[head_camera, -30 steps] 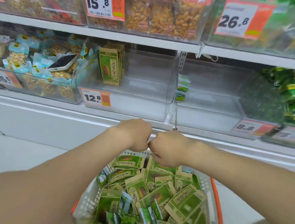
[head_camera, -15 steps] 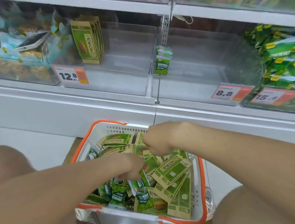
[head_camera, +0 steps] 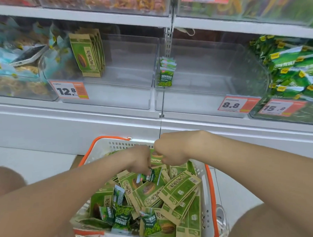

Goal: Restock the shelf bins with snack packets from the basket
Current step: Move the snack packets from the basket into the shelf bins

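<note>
At the basket's [head_camera: 211, 187] far end, the left hand [head_camera: 138, 159] is pinching a small green packet [head_camera: 152, 176] while the right hand [head_camera: 171, 149], close beside it, is gripping a brown-edged packet [head_camera: 156, 158].

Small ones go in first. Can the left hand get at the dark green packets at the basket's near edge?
Probably yes: those dark green packets lie uncovered atop the pile in the basket, though the left hand seems to pinch another small packet farther in.
</note>
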`<state>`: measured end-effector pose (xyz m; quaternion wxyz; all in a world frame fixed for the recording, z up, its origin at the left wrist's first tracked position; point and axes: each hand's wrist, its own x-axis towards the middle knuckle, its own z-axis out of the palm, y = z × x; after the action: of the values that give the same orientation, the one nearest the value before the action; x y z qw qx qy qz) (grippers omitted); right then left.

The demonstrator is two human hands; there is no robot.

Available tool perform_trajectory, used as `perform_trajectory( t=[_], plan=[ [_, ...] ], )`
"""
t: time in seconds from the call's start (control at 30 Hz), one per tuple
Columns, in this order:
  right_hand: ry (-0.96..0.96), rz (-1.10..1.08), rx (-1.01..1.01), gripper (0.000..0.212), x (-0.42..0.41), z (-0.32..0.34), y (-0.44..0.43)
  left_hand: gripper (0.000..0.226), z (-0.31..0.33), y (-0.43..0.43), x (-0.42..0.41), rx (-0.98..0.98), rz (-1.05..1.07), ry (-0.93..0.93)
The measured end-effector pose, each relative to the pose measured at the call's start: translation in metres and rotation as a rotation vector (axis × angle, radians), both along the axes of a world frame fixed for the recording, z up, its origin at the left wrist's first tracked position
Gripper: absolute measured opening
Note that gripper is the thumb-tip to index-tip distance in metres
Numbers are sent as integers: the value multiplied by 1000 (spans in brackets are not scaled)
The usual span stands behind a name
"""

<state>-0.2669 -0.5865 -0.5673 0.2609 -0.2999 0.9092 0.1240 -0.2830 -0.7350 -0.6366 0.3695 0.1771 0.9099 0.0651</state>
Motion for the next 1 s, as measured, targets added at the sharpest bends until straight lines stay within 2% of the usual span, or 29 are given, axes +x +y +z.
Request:
perform_trajectory(
  t=[0.07, 0.2, 0.3, 0.37, 0.5, 0.6, 0.7, 0.83, 0.9, 1.0],
  plan=[
    [-3, -37, -65, 21, -4, 3, 5, 29, 23, -2, -10, 108, 40, 50],
    [-3, -170, -272, 39, -14, 6, 13, 25, 60, -7, -19, 401, 220, 33],
    [-1, -339, -465, 37, -23, 15, 20, 26, 78, -10, -24, 504, 309, 90],
    [-79, -507, -621, 37, -27, 20, 24, 26, 87, -13, -29, 622, 440, 108],
    [-244, -776, -910, 20, -31, 31, 27, 13, 104, -13, -40, 844, 653, 107],
    [-228, -880, -1046, 16, -32, 40, 25, 18, 122, -7, -47, 953, 677, 99],
    [-190, -963, -1235, 18, -32, 47, 22, 19, 134, 3, -56, 1033, 693, 193],
    [-18, -958, -1477, 20, -41, 52, 18, 18, 144, 11, -67, 1147, 687, 299],
    [33, -957, -1514, 21, -47, 54, 16, 15, 147, 10, -74, 1161, 672, 355],
    [10, -945, -1510, 23, -51, 59, 18, 12, 149, 5, -86, 1129, 619, 396]
  ],
)
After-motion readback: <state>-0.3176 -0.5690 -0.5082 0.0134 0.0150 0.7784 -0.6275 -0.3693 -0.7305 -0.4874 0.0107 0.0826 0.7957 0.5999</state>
